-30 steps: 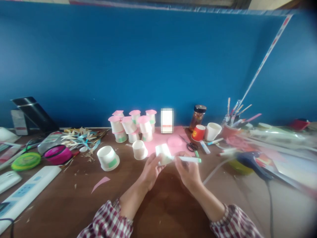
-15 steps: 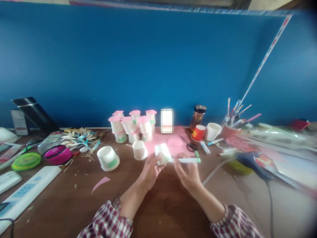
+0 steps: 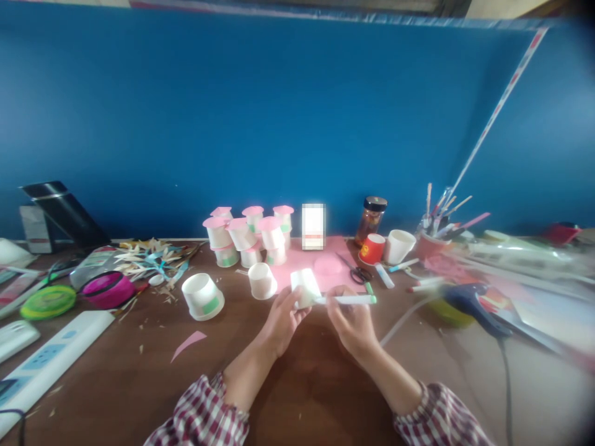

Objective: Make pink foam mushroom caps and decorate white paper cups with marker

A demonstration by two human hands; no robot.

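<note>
My left hand (image 3: 283,313) is closed around a white paper cup (image 3: 305,285), tilted above the table's middle. In my right hand (image 3: 349,319) is a white marker pen (image 3: 353,300) with a green end, held level. Its other end is at the cup's right side; whether the tip touches the cup I cannot tell. Just left of my left hand, a white paper cup (image 3: 261,280) stands on the table, and farther left is an upside-down cup with a green patch (image 3: 202,297). A pink sheet (image 3: 297,260) lies behind the hands, with black scissors (image 3: 359,272) on its right part.
Stacked cups with pink tops (image 3: 242,232) stand at the back. To the right are a red cup (image 3: 372,249), a white cup (image 3: 400,246), a dark-lidded jar (image 3: 370,220) and a glue gun (image 3: 478,303) with a cord. A power strip (image 3: 58,359) lies at left.
</note>
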